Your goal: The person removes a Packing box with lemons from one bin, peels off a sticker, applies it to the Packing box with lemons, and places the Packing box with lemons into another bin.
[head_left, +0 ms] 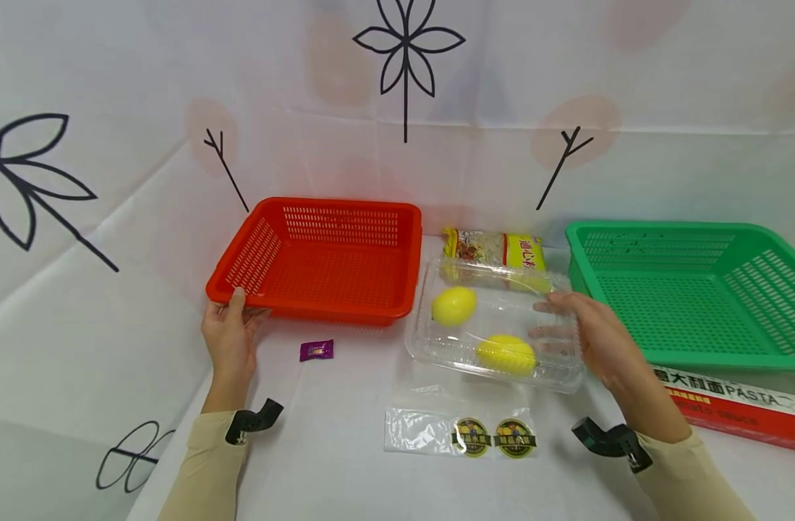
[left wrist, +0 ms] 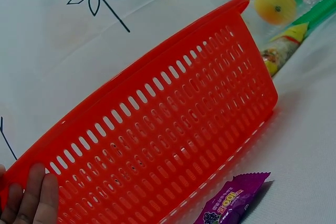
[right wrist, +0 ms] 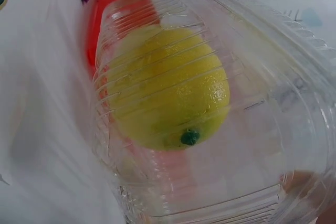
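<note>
At the left, my left hand [head_left: 230, 340] grips the near left corner of a red plastic basket [head_left: 338, 313], thumb over the rim and fingers underneath. The basket has slotted sides and nothing inside. My right hand [head_left: 602, 336] holds a clear plastic box [head_left: 475, 365] by its right side, its fingers showing through the plastic. Inside lie two yellow lemons, one lemon [head_left: 454, 305] at the left and another lemon [head_left: 506, 354] near the front. In the right wrist view, one lemon [right wrist: 168, 87] shows a green stem end behind the ribbed wall.
A purple wrapped candy [head_left: 316, 350] lies before the red basket. Behind the box is a yellow food packet [head_left: 462, 244]. A clear bag [head_left: 423, 432] with two round labels lies in front. To the right are a green basket [head_left: 670, 289] and a red-and-white pasta box [head_left: 749, 409].
</note>
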`<control>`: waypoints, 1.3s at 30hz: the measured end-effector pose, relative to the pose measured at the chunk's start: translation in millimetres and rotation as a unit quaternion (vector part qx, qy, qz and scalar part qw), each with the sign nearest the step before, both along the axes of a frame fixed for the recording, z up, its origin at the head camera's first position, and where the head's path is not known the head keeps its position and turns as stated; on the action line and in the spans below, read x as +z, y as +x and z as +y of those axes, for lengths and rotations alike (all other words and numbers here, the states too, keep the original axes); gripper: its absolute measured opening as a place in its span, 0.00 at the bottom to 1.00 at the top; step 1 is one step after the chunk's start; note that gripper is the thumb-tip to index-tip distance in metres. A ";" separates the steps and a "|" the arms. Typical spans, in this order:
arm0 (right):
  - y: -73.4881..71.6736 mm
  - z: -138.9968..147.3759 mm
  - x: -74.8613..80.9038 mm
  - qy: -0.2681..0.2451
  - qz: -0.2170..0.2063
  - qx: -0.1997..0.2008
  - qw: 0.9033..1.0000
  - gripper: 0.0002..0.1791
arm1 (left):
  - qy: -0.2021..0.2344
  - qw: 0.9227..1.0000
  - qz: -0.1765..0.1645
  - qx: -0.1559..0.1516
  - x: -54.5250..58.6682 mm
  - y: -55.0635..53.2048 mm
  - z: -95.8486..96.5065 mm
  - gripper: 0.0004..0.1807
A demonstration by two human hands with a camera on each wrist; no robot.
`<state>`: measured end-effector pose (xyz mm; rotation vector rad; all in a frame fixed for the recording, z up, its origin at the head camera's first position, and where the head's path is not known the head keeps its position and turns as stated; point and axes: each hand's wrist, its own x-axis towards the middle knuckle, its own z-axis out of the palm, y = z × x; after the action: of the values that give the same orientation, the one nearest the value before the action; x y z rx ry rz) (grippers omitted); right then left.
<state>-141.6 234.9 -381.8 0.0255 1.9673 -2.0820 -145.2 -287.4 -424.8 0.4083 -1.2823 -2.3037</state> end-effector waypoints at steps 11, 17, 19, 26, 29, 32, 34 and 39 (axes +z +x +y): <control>3.0 -1.1 -6.2 0.003 0.003 -0.004 1.000 0.17 | 0.014 1.000 0.001 0.006 0.3 -1.8 0.6 0.32; 3.6 -0.6 -9.8 0.014 0.006 -0.005 1.000 0.19 | 0.000 1.000 -0.006 0.005 0.2 -1.9 0.8 0.31; 3.9 -0.7 -10.5 0.016 0.006 -0.005 1.000 0.21 | -0.005 1.000 -0.010 0.003 0.4 -1.5 0.8 0.31; 4.9 -1.6 -12.3 0.012 0.002 -0.008 1.000 0.21 | -0.012 1.000 -0.017 0.001 1.5 1.0 1.3 0.32; 5.0 -1.7 -12.8 0.012 0.001 -0.009 1.000 0.21 | -0.017 1.000 -0.020 0.002 2.0 2.1 1.5 0.33; 5.0 -2.0 -13.0 0.012 0.000 -0.010 1.000 0.19 | -0.022 1.000 -0.022 0.003 2.3 3.0 1.7 0.34; 5.2 -2.0 -13.3 0.010 -0.001 -0.012 1.000 0.18 | -0.023 0.999 -0.023 0.004 2.4 3.1 1.8 0.33; 6.1 -2.1 -14.9 -0.004 -0.008 -0.021 1.000 0.17 | -0.015 1.000 -0.021 0.008 3.5 2.3 2.2 0.31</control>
<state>-135.5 232.8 -396.7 0.0820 1.9644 -2.1084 -142.9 -285.2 -421.3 0.4577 -1.3287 -2.2704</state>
